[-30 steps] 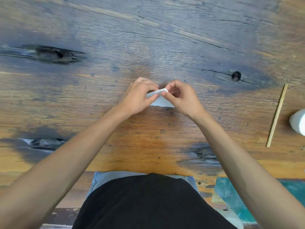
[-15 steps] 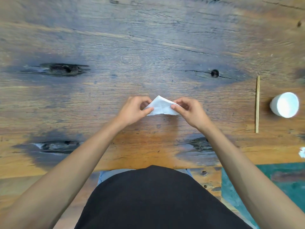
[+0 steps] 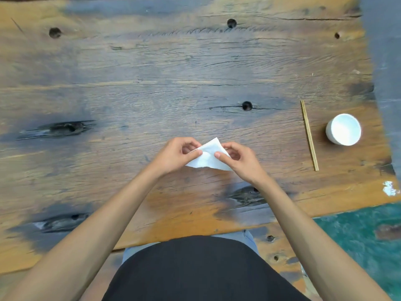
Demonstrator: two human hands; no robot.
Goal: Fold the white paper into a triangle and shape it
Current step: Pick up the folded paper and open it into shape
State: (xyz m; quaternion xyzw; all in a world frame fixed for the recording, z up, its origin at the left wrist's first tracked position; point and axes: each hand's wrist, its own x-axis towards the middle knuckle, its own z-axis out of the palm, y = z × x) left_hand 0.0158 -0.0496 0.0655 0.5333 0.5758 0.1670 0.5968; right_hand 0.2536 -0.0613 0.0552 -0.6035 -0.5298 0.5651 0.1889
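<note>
The white paper [image 3: 208,159] is folded into a rough triangle with its tip pointing away from me, held just above the wooden table [image 3: 152,83]. My left hand [image 3: 176,155] pinches the paper's left edge between thumb and fingers. My right hand [image 3: 239,159] pinches its right side, thumb on top of the sheet. The paper's lower right corner runs under my right hand.
A pair of wooden chopsticks [image 3: 309,135] lies to the right, and a small white cup [image 3: 344,129] stands beyond them near the table's right edge. Knots and dark holes mark the tabletop. A teal floor [image 3: 358,235] shows at lower right.
The paper has opened from a small pinched fold into a wider triangle between my hands. My hands have spread slightly, and the view has shifted so more of the table's far side shows.
</note>
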